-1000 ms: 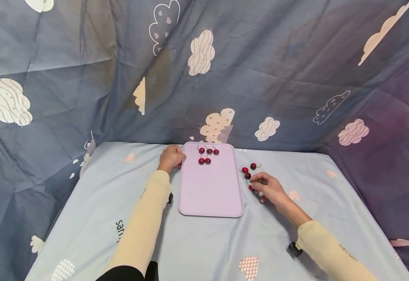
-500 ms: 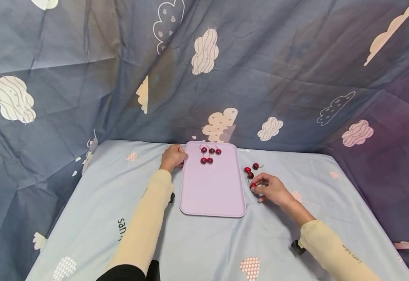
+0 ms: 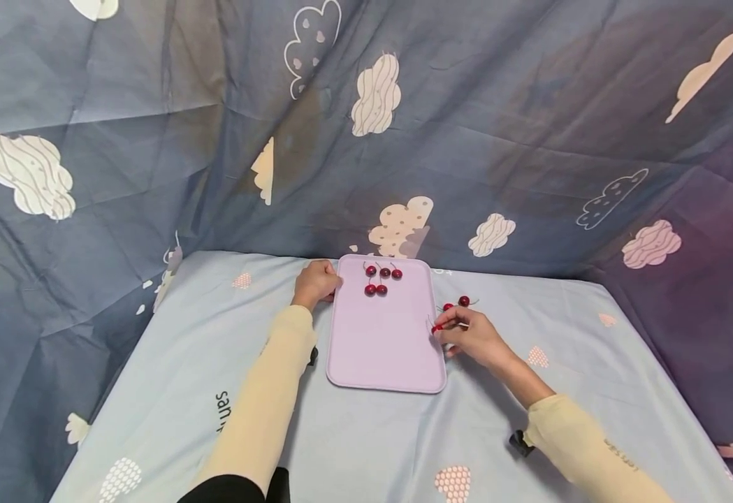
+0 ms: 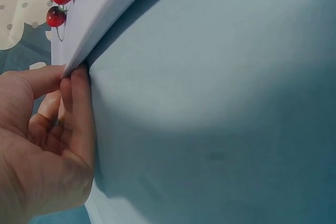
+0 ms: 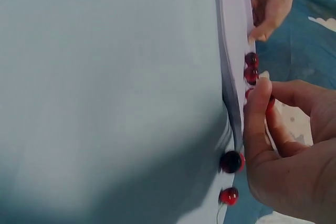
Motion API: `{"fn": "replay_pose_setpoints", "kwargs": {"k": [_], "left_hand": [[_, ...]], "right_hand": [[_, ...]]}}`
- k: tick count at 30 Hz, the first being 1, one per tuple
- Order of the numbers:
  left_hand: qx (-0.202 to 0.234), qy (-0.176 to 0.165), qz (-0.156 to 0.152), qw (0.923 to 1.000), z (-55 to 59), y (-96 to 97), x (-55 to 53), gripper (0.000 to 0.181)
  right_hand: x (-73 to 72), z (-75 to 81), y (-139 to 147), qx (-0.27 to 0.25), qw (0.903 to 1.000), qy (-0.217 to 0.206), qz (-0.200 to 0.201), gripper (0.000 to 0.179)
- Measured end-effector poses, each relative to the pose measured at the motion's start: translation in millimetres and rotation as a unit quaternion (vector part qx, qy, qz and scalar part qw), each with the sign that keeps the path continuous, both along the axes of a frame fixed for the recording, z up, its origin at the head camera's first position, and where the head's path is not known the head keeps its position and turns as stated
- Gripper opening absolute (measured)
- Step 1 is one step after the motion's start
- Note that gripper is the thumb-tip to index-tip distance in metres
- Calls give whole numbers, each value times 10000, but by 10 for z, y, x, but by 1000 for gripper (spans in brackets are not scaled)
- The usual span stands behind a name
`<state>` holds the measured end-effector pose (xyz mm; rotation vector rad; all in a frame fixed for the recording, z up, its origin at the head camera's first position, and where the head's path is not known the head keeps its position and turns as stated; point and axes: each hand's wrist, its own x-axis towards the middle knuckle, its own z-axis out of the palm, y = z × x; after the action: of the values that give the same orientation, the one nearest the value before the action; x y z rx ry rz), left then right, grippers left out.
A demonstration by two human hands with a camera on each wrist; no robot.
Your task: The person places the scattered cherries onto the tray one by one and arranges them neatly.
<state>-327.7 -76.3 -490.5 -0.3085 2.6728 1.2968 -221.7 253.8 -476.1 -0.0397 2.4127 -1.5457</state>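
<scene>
A lilac tray (image 3: 385, 356) lies on the pale blue cloth, with several dark red cherries (image 3: 381, 290) in two rows near its far end. My left hand (image 3: 316, 283) pinches the tray's left edge between thumb and fingers, as the left wrist view shows up close. At the opposite edge, my right hand (image 3: 473, 340) holds one red cherry (image 3: 437, 328) by its fingertips, stem pointing up, over the tray's right rim. Beyond those fingers a dark cherry (image 3: 464, 301) and a brighter red cherry (image 3: 447, 307) rest on the cloth; my hand may cover another.
The light blue cloth (image 3: 353, 447) spreads around the tray and carries printed hearts. A dark blue cloud-patterned curtain (image 3: 316, 175) hangs close behind the tray's far end and along both sides.
My right hand has picked up a cherry from the cloth and moved left with it to the tray's right rim. My left hand keeps its grip on the tray. The head view has shifted slightly.
</scene>
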Motion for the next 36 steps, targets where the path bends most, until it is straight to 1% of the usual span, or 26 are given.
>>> {"fn": "replay_pose_setpoints", "kwargs": {"k": [3,7,10,13,18,22,25,29,36], "left_hand": [[-21,-75,5,10000,-23,20,10,25],[-58,-57,-1,10000,-34,23,20,26],[-43,-28,20,10000,-29,21,20,26],[-27,-16,42,10000,-21,17,20,25],[-101,4,50,9999,-12,16,5,26],[-164,-22,13,9999,-2,20,-18,27],[-158,-32,-20,9999,16,21,-25,26],[-130,-68,2,9999,37,16,-22,27],[-121,-144,-50,9998,24,6,-13,29]], "right_hand": [[5,-62,-76,-276,9995,167,-46,34],[-43,-106,-198,-441,9978,336,-370,33],[-129,-102,-299,-372,9962,422,-669,31],[-239,-93,-397,-357,9952,400,-814,30],[-433,-87,-534,-418,9943,306,-930,28],[-574,-112,-616,-413,9942,297,-944,27],[-650,-137,-670,-239,9949,250,-946,25],[-717,-151,-727,194,9955,255,-888,22],[-774,-121,-807,784,9920,535,-835,16]]}}
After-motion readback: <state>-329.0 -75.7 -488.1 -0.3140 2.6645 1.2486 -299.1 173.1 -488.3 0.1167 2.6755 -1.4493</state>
